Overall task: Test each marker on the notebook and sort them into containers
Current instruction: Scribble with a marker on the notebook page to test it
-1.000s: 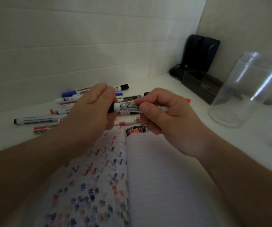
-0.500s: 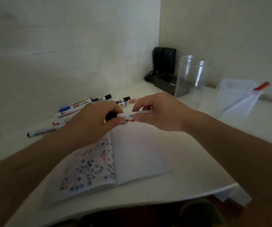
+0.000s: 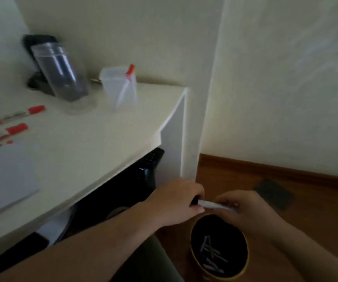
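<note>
- A white marker [image 3: 215, 205] is held level between two hands, just above the open mouth of a dark round bin [image 3: 219, 251] on the floor.
- The cap end is wrapped by the curled fingers of the left hand [image 3: 176, 202]. The other end is pinched by the fingers of the right hand [image 3: 243, 208].
- The picture is blurry, so it cannot be told for sure whether the cap is fully pushed on.
- The marker is probably light and stiff. It should not bend when it is held at the two ends.
- Its plastic skin looks smooth, so it may slip if it is held only by the tips. A better hold is given by the middle of the barrel, between the two grips.
- It is not likely to break if it is dropped a short way. White sticks, probably other markers, are already lying at the bottom of the bin, right under the grip.
- Up and to the left of the grip, on the white desk [image 3: 103, 139], more markers with red caps [image 3: 17, 128] are waiting near the notebook [image 3: 5, 180].
- Farther back from the grip, a tall clear jar [image 3: 62, 78] and a small clear tub [image 3: 121, 92] are standing on the desk. One red-capped marker is leaning inside the tub.
</note>
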### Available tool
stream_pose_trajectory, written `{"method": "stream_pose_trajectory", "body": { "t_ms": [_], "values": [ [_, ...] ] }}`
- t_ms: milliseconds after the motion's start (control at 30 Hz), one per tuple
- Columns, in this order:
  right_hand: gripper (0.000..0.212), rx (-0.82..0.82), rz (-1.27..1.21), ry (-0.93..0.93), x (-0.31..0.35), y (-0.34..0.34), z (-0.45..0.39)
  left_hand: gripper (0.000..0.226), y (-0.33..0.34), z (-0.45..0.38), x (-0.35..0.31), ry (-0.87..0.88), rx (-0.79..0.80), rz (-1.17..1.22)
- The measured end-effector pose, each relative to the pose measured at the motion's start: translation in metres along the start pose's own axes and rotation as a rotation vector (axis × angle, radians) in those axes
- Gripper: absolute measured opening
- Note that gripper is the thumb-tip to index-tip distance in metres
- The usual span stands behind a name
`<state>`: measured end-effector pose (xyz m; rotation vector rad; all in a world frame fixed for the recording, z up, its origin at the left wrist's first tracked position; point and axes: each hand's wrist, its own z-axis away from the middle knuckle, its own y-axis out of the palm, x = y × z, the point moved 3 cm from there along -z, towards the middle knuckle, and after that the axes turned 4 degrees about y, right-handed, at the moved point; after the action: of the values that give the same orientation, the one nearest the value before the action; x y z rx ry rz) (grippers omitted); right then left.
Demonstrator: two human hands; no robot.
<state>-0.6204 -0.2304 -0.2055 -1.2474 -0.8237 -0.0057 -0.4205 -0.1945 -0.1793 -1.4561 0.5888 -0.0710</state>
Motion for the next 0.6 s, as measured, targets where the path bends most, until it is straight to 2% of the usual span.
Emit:
{"method": "stream_pose_trajectory", "body": {
  "t_ms": [67,167,233,300,367,433,600],
  "values": [
    [0.01,0.045,0.011,0.119,-0.044,0.024,0.018,0.02,0.046,-0.022,-0.011,-0.029,0.103,0.068],
    [0.022,0.082,0.003,0.216,-0.087,0.052,0.038,0.018,0.097,-0.041,-0.024,-0.059,0.217,0.096],
    [0.026,0.085,0.003,0.246,-0.101,0.057,0.043,0.018,0.113,-0.049,-0.031,-0.06,0.231,0.106],
    [0.03,0.052,-0.002,0.271,-0.108,0.054,0.041,0.021,0.115,-0.053,-0.034,-0.041,0.176,0.085],
    [0.037,0.0,0.011,0.261,-0.104,0.046,0.032,0.025,0.1,-0.054,-0.031,-0.017,0.096,0.069],
    [0.032,-0.059,0.025,0.178,-0.083,0.031,0.018,0.026,0.067,-0.052,-0.025,0.006,0.008,0.083],
    [0.027,-0.277,0.023,-0.14,0.036,-0.008,-0.043,0.024,-0.077,0.006,0.013,0.013,-0.299,-0.008]
  ]
}}
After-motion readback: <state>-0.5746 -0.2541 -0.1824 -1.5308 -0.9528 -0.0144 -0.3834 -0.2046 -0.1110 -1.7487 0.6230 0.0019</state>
